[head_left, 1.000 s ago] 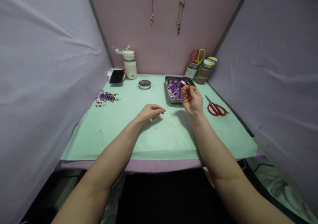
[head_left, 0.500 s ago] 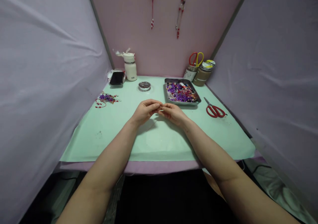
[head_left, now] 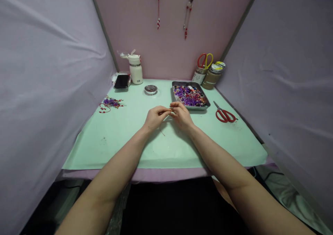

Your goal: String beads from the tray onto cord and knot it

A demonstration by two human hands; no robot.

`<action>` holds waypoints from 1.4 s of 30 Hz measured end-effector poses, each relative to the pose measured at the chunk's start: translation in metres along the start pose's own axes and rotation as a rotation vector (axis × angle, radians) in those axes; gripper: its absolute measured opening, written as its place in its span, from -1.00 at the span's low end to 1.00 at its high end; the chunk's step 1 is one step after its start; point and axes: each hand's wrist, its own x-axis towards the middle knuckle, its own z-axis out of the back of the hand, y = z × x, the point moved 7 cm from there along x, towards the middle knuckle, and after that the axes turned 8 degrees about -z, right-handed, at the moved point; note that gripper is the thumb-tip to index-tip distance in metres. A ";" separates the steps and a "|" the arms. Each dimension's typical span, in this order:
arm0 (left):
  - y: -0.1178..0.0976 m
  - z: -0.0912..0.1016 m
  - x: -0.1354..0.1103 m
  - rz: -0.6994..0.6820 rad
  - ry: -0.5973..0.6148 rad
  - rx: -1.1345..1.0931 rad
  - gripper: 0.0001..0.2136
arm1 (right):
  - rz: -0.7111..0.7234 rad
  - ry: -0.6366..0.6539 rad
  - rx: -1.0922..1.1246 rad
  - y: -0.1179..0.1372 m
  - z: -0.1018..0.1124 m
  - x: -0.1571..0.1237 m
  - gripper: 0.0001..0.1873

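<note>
Since one second ago, the right hand [head_left: 183, 115] has come back from the bead tray [head_left: 174, 97] to the middle of the mat, where it meets the left hand [head_left: 155, 117]. Over the last half second the joined hands have shifted slightly toward the tray's near edge.

**Hands.** The left hand lies palm-down with thumb and forefinger pinched on the red thread [head_left: 162, 132]. The right hand's thumb and forefinger are closed at the same spot, fingertip against fingertip with the left. Whether they grip the thread alone or a bead as well is too small to tell. The other fingers of both hands are loosely curled.

**Thread.** It is very thin and dark red. Only a short tail shows, running from under the left hand down and toward the person, lying slack on the green mat [head_left: 109, 148]. The pinched end sits between the two hands, just in front of the tray's near left corner.

**Surroundings.**
- The tray is a shallow metal rectangle filled with purple, clear and red beads.
- Red scissors [head_left: 225, 115] lie flat on the mat to the right of the tray.
- Two jars [head_left: 208, 76] stand at the back right; one holds scissors with red and yellow handles.
- A small round tin [head_left: 151, 89], a white bottle [head_left: 136, 72] and a dark phone [head_left: 121, 81] stand at the back left.
- A cluster of finished bead strands [head_left: 111, 102] lies at the mat's left edge.
</note>
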 end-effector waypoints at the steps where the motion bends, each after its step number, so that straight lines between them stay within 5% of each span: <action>1: -0.002 -0.001 0.000 -0.021 0.011 0.017 -0.86 | -0.030 0.010 0.018 -0.002 -0.001 0.000 -0.79; 6: -0.003 0.004 0.000 -0.065 -0.034 0.068 -0.86 | -0.172 0.080 -0.058 -0.010 -0.006 -0.002 -0.79; 14: 0.017 0.000 -0.001 0.167 0.007 -0.046 -0.77 | 0.209 -0.082 -0.470 0.019 0.001 -0.010 -0.89; 21: 0.023 -0.003 -0.002 0.247 0.017 -0.156 -0.72 | 0.353 -0.125 -0.627 0.025 -0.001 -0.016 -0.89; 32: 0.039 -0.005 -0.004 0.351 -0.004 -0.353 -0.73 | 0.479 0.015 -0.806 0.030 -0.015 -0.024 -0.94; 42: 0.036 -0.001 -0.004 0.419 -0.075 -0.454 -0.74 | 0.429 -0.080 -0.714 0.031 -0.002 -0.021 -0.91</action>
